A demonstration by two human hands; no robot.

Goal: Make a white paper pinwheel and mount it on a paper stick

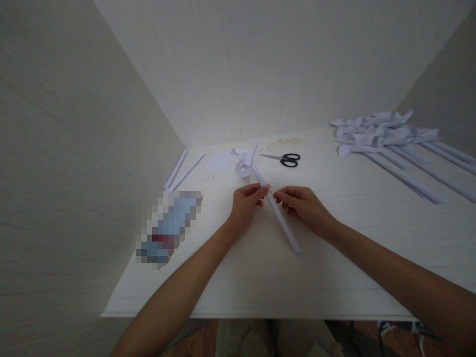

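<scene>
Head cam, both hands' fingers [260, 190] pinching paper pinwheel [277, 213], scissors [284, 159] nearby

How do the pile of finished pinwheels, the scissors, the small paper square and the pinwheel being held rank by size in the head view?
1. Pile of finished pinwheels
2. Held pinwheel, in left hand and right hand
3. Scissors and paper square: look alike

Both forearms are bare to the lower edge of the frame, with no sleeves, watch or bracelets showing. The left hand [245, 201] and right hand [303, 203] wear no gloves or rings, and the fingers [260, 191] are slim with short, unpainted nails.
</scene>
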